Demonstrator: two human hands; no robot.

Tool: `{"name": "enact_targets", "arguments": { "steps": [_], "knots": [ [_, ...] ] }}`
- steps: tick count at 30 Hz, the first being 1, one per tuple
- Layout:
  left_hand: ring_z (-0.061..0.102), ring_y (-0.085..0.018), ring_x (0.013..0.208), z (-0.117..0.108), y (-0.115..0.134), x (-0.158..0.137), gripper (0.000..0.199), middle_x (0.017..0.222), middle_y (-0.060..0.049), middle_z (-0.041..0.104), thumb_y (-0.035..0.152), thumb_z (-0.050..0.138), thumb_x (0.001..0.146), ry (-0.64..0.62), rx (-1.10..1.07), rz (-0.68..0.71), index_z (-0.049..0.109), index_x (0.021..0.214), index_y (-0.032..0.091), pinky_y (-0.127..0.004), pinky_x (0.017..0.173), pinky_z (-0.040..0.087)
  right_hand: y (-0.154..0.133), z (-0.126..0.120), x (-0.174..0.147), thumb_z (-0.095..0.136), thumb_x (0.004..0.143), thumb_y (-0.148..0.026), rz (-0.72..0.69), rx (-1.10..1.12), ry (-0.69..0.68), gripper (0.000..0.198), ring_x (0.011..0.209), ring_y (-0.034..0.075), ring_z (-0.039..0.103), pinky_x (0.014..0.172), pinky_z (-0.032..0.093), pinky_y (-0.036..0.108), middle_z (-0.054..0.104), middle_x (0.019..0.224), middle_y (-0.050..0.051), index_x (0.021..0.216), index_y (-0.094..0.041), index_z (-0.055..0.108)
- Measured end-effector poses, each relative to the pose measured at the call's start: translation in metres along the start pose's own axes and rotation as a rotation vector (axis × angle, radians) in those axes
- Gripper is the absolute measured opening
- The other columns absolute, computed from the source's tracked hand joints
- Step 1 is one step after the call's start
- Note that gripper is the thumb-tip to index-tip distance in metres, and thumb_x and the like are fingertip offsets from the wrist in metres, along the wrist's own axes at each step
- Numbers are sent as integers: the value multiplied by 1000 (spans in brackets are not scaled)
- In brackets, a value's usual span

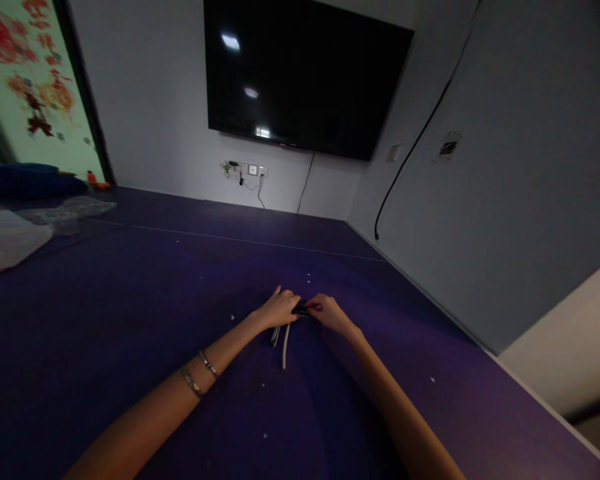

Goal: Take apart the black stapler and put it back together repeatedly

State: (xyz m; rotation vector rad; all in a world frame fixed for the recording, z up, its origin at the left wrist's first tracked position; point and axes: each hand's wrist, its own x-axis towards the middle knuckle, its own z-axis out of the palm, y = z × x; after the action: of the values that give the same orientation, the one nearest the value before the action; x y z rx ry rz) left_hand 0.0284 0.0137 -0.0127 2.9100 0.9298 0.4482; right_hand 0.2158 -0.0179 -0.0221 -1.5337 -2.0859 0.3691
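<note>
Both my hands met at the frame's lower centre: my right hand (329, 313) pinched a small dark piece (301, 311); my left hand (279, 309) covered its other end beside pale strips (285, 347), its hold unclear. A loose pinch, I judged, could drop the piece; a shifting left palm could drag the strips askew.

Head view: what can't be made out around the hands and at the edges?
- Dark object, head view: its full shape, too small and partly covered by fingers.
- Pale strips, head view: upper ends, hidden by the left hand.
- White sheet, head view: cut off by the left edge.
- Television, head view: top, cut off by the upper edge.
</note>
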Motion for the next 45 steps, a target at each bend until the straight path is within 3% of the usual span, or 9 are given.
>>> {"name": "enact_targets", "arguments": {
  "steps": [22,26,30,33,35,38,45],
  "knots": [
    [46,-26,111,2,0,0,37,107,-10,59,30,56,77,13,12,23,50,111,16,-51,99,24,-2,-3,-1,50,76,-18,-66,-57,-22,29,76,16,58,74,45,27,64,86,5,97,-23,69],
    [45,-26,110,-16,9,0,36,111,-11,57,29,53,78,55,37,-11,50,112,17,-45,93,33,6,-7,0,51,76,-18,-29,-25,8,28,76,15,60,73,46,27,64,90,6,97,-21,69],
    [51,-25,101,-50,21,-2,18,99,-9,60,27,51,80,192,77,-151,57,93,16,-37,86,40,6,-15,0,51,76,-20,-29,11,41,27,80,16,61,75,47,28,66,93,7,97,-20,69],
    [59,-22,84,-66,29,-13,16,89,-8,63,27,49,79,125,47,-300,60,86,17,-33,72,45,1,-21,-1,51,76,-20,-53,31,47,27,82,17,61,76,47,28,67,94,7,96,-19,69],
    [62,-23,77,-67,34,-24,15,82,-7,65,27,51,77,7,62,-372,62,79,17,-34,67,47,-3,-25,-1,51,76,-20,-69,38,55,27,85,17,61,77,47,28,67,95,7,96,-18,69],
    [64,-25,76,-57,37,-41,13,79,-8,67,27,55,72,-143,93,-407,64,73,17,-36,66,48,-11,-30,-1,51,77,-21,-76,49,64,27,86,18,62,77,47,28,67,95,7,97,-19,69],
    [64,-29,82,-33,29,-59,30,88,-13,68,40,49,76,-223,95,-482,66,85,18,-42,69,49,-27,-36,-3,50,77,-21,-95,33,56,27,83,18,62,75,47,29,68,93,8,95,-17,69]
  ]
}}
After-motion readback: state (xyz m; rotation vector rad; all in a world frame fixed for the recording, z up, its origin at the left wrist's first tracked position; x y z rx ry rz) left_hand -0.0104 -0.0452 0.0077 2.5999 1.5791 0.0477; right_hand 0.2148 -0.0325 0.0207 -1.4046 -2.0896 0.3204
